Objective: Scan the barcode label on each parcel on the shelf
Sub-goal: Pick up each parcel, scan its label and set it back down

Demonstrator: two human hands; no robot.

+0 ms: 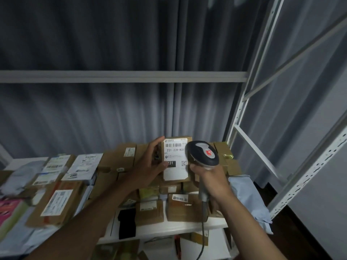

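Nearest the camera, two bare forearms reach forward over a white shelf (169, 228) crowded with parcels. The right hand (212, 180) has its grip wrapped around the handle of a grey and black barcode scanner (203, 153), whose cable (202, 239) hangs down past the shelf edge; the scanner head sits just beside the right edge of a raised parcel. The left hand (150, 164) holds this cardboard parcel (176, 159) tilted up toward the camera, fingers curled over its left side and thumb pressing on the face near the lower left of the label. The white barcode label (175, 158) reads "231-239-K01", with a barcode strip above the number and a small square code at its right. Beneath and around the held parcel lie further brown boxes (185, 209), each bearing a white label, and a black flat item (127, 223) near the front edge. To the left lie larger labelled cartons (56, 201) and pale mailers. At right stands the white perforated shelf upright (308, 177). Behind everything hangs a grey pleated curtain (93, 113).
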